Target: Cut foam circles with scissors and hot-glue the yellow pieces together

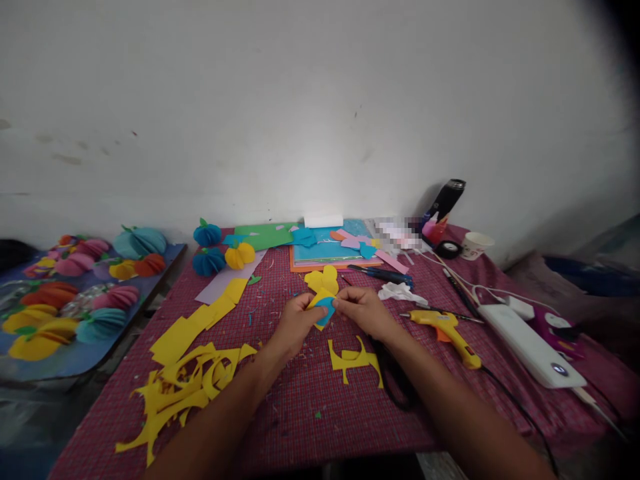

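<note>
In front of me my left hand [297, 320] grips a yellow paper piece [320, 325] with a smaller blue paper piece [327, 304] lying on top, its thumb pressed on the blue. My right hand [363, 308] is closed, thumb and forefinger pinched at the right edge of the blue piece. Just beyond the fingers lie yellow paper cut-outs [323, 279] with rounded edges. A yellow offcut [354, 359] with curved notches rests below my hands. Yellow paper squares [200, 321] run in a row to the left, with a heap of yellow scraps [187, 383] nearer.
Right of my arm are a yellow glue gun [447, 330] with its cord, a white power bank [533, 347] and a paper cup [475, 245]. Coloured sheets [340, 250] lie at the back. Round paper pumpkins [207, 261] stand left, more on a blue side table [95, 357].
</note>
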A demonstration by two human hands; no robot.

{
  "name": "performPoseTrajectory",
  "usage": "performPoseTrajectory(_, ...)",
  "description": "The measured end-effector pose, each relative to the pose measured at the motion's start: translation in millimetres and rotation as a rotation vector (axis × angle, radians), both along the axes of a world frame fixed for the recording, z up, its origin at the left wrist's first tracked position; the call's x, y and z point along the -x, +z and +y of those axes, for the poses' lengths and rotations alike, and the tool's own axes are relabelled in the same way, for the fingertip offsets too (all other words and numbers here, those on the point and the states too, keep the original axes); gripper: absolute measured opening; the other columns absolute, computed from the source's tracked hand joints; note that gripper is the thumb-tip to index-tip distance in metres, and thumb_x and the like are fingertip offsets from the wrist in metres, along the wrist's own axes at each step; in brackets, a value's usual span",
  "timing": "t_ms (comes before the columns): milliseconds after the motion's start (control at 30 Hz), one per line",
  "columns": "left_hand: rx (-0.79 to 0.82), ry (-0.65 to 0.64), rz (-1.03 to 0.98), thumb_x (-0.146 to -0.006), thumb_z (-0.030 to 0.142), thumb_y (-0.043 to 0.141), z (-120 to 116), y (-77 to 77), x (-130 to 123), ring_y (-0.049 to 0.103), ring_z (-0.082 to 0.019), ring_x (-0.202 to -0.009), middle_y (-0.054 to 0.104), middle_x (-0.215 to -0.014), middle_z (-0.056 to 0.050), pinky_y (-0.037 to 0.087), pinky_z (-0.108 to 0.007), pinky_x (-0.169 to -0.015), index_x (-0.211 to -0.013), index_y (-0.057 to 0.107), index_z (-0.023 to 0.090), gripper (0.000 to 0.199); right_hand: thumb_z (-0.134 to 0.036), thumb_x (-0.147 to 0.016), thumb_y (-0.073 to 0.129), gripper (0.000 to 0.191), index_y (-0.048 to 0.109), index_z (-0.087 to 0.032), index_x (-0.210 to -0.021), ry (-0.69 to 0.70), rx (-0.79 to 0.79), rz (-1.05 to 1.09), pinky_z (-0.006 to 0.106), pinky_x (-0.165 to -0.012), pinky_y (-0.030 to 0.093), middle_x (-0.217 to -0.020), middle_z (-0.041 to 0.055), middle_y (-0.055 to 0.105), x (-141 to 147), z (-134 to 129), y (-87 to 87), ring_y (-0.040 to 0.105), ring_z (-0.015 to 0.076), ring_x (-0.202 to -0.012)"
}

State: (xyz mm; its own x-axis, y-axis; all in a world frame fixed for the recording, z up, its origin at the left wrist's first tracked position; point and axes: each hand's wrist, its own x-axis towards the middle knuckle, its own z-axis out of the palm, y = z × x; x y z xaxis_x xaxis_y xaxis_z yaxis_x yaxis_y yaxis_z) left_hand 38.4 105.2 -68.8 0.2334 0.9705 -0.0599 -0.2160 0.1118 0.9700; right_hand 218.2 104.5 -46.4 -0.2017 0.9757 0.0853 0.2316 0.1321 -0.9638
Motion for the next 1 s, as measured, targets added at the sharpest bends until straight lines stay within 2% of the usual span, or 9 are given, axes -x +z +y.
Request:
performPoseTrajectory(100, 0.001, 0.012, 0.008, -0.069, 0.029, 0.076, 0.6, -0.4, -0.2, 0.051, -0.011, -0.060, 0.062, -0.072, 0.000, 0.039, -0.023, -0.058, -0.081, 0.067, 0.014, 0.021, -0.038, -0.081, 0.067, 0.025, 0.064, -0.017, -0.067, -0.039, -0.024, 0.022, 0.023, -0.049, 0.032, -0.056, -0.0038, 0.054, 1.6, 2.6, 1.5, 0.043, 0.0105, -0.051)
performPoseTrajectory(233, 0.055, 0.084, -0.056, -0.064, 0.029, 0.079, 2.2, 1.1, -1.0, 0.051, -0.010, -0.057, 0.061, -0.068, 0.002, 0.039, -0.023, -0.056, -0.078, 0.066, 0.014, 0.024, -0.039, -0.087, 0.059, 0.026, 0.062, -0.018, -0.073, -0.194, -0.084, 0.077, 0.025, -0.054, 0.036, -0.060, -0.0028, 0.055, -11.9, 3.5, 14.0, 0.047, 0.0120, -0.054)
performPoseTrajectory(333, 0.093, 0.139, -0.119, -0.060, 0.030, 0.082, 4.0, 2.3, -1.4, 0.054, -0.011, -0.058, 0.063, -0.070, 0.001, 0.041, -0.023, -0.057, -0.078, 0.066, 0.014, 0.029, -0.039, -0.088, 0.058, 0.025, 0.061, -0.019, -0.073, -0.270, -0.107, 0.012, 0.025, -0.052, 0.034, -0.060, -0.0026, 0.054, -33.8, -20.3, 26.9, 0.046, 0.0129, -0.054)
performPoseTrajectory(467, 0.103, 0.152, -0.202, -0.058, 0.031, 0.084, 3.6, 2.6, -2.1, 0.056, -0.011, -0.060, 0.066, -0.072, 0.000, 0.042, -0.023, -0.059, -0.079, 0.067, 0.014, 0.032, -0.037, -0.088, 0.057, 0.021, 0.067, -0.022, -0.077, -0.073, -0.077, -0.636, 0.029, -0.060, 0.038, -0.072, 0.0024, 0.065, -54.7, -87.8, 30.1, 0.057, 0.0184, -0.065)
performPoseTrajectory(567, 0.097, 0.149, -0.241, -0.057, 0.031, 0.085, 1.5, 3.7, -2.3, 0.057, -0.011, -0.061, 0.066, -0.072, 0.000, 0.043, -0.023, -0.060, -0.078, 0.066, 0.014, 0.033, -0.034, -0.082, 0.062, 0.023, 0.070, -0.023, -0.101, -0.119, -0.061, -1.062, 0.035, -0.071, 0.042, -0.096, 0.0102, 0.069, -58.1, -131.0, 22.2, 0.063, 0.0263, -0.081)
performPoseTrajectory(667, 0.107, 0.153, -0.260, -0.056, 0.030, 0.086, 0.0, 6.2, -1.8, 0.060, -0.012, -0.063, 0.068, -0.074, -0.001, 0.045, -0.024, -0.062, -0.080, 0.068, 0.013, 0.035, -0.031, -0.083, 0.058, 0.037, 0.066, -0.021, -0.118, -0.148, -0.055, -1.236, 0.039, -0.078, 0.043, -0.110, 0.0158, 0.067, -55.4, -147.8, 14.8, 0.063, 0.0318, -0.095)
performPoseTrajectory(867, 0.100, 0.161, -0.261, -0.053, 0.029, 0.088, 0.4, 9.2, 1.1, 0.061, -0.011, -0.062, 0.070, -0.076, -0.002, 0.045, -0.023, -0.060, -0.083, 0.069, 0.013, 0.039, -0.028, -0.081, 0.057, 0.039, 0.065, -0.017, -0.117, -0.193, -0.025, -1.240, 0.036, -0.072, 0.042, -0.100, 0.0164, 0.070, -53.4, -130.2, 10.7, 0.065, 0.0309, -0.089)
performPoseTrajectory(933, 0.098, 0.156, -0.262, -0.053, 0.029, 0.088, 0.9, 8.4, 2.0, 0.062, -0.012, -0.063, 0.071, -0.078, -0.003, 0.045, -0.023, -0.060, -0.084, 0.069, 0.013, 0.040, -0.026, -0.076, 0.061, 0.037, 0.068, -0.018, -0.111, -0.191, 0.006, -1.093, 0.034, -0.069, 0.041, -0.094, 0.0124, 0.071, -62.0, -120.7, 11.5, 0.065, 0.0279, -0.083)
performPoseTrajectory(1000, 0.097, 0.150, -0.278, -0.054, 0.028, 0.088, 1.2, 7.4, 2.5, 0.063, -0.012, -0.064, 0.072, -0.079, -0.003, 0.046, -0.023, -0.060, -0.085, 0.068, 0.013, 0.040, -0.025, -0.071, 0.064, 0.036, 0.069, -0.019, -0.107, -0.205, 0.082, -0.785, 0.031, -0.063, 0.040, -0.087, 0.0072, 0.071, -74.7, -115.1, 12.4, 0.063, 0.0238, -0.076)
